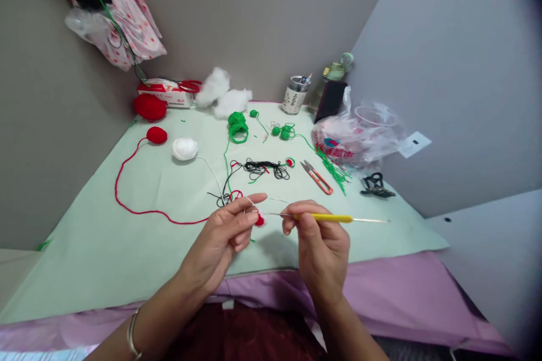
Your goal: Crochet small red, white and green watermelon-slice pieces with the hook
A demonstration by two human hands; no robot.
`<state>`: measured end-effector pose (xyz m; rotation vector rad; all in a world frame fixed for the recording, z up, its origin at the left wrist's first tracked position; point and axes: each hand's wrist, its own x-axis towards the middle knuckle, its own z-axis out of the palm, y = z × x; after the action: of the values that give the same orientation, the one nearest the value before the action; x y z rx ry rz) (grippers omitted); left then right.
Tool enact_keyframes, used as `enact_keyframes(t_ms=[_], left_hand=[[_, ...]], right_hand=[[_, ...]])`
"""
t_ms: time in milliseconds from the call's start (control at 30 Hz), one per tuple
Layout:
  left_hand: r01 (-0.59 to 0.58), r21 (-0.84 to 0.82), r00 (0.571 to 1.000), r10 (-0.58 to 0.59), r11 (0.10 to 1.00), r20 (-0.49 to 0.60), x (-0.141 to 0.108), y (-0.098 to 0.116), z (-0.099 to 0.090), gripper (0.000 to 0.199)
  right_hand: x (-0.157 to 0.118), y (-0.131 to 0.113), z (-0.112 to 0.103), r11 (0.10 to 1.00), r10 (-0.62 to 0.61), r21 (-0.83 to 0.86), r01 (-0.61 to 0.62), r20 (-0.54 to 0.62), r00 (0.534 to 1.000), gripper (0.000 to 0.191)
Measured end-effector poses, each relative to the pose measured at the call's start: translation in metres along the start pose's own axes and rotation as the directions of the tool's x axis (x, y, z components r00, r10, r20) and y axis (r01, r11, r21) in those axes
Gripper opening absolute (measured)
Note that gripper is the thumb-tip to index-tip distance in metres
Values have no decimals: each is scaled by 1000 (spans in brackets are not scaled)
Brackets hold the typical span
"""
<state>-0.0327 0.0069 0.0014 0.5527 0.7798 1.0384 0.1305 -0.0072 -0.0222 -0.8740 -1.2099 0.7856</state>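
Note:
My left hand (231, 223) pinches a small red and white crochet piece (259, 218) between thumb and fingers, its index finger stretched out with white yarn over it. In my right hand (319, 237) is a yellow-handled crochet hook (326, 218), held like a pen. One metal end points left to the crochet piece; the other sticks out to the right. Whether the hook's tip sits inside a stitch is too small to tell. Red yarn runs from my left hand to a red yarn ball (157, 135), and white yarn leads toward a white yarn ball (185, 149).
Beyond my hands lie tangled black yarn (266, 168), orange thread snips (317, 177), green yarn (237, 127) and cut green strands (334, 169). A plastic bag (355, 135), a black claw clip (376, 185), a pen cup (295, 95) and white stuffing (232, 102) stand farther out.

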Motion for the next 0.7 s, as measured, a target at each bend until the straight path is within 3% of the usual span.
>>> enact_keyframes(t_ms=[67,167,467,700], left_hand=[[-50,67,999,50,996,-1,-1,0,1,36],[-84,136,996,86,987,-11,-3,-4,3,36],[-89,168,996,89,982,9,-5,-2,4,34],[-131,237,991,136,963,-5,-6,-4,0,31]], right_hand=[[3,-1,1,995,56,77,-60,46,997,18],[3,1,3,996,75,35,-78,95,993,18],[6,2,0,943,207,246,-224,94,974,20],[5,-2,-4,973,149,160,-168,125,981,23]])
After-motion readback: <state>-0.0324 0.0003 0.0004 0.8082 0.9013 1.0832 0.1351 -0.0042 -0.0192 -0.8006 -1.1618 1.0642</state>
